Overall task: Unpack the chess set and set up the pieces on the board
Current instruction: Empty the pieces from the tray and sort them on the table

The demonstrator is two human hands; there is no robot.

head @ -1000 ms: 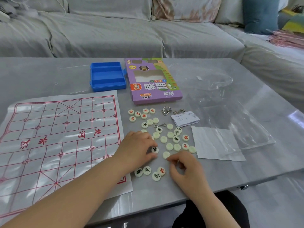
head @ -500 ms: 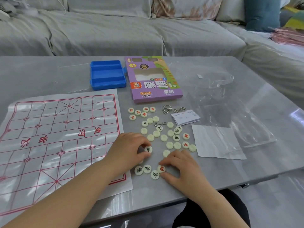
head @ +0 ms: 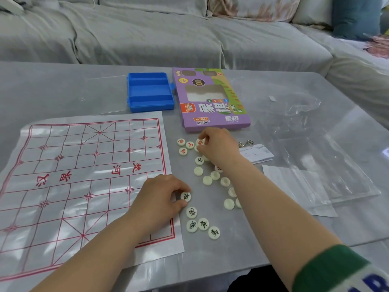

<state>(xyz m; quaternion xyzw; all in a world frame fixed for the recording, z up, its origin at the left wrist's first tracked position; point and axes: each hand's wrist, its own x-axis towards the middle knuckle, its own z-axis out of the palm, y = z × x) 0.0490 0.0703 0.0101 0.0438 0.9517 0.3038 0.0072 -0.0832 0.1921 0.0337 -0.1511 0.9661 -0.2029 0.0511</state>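
Note:
A plastic chess board sheet (head: 80,178) with red grid lines lies flat on the left of the table. Round cream pieces (head: 207,180) are scattered to its right, some face up with red or black characters, some blank side up. My left hand (head: 160,199) rests by the board's right edge and pinches a black-marked piece (head: 186,196). My right hand (head: 216,145) reaches far, just below the purple box, and pinches a red-marked piece (head: 200,142) among the red pieces (head: 182,146). A cluster of black pieces (head: 202,225) lies near the front.
A purple chess box (head: 212,102) and a blue plastic tray (head: 149,91) stand behind the pieces. Metal ring puzzles (head: 245,142), a paper slip (head: 257,153), a white sheet and clear plastic bags (head: 328,161) lie at the right. A grey sofa runs behind the table.
My right hand moved from the near black pieces up to the red pieces by the purple box. My left hand stayed near the board edge with a black piece.

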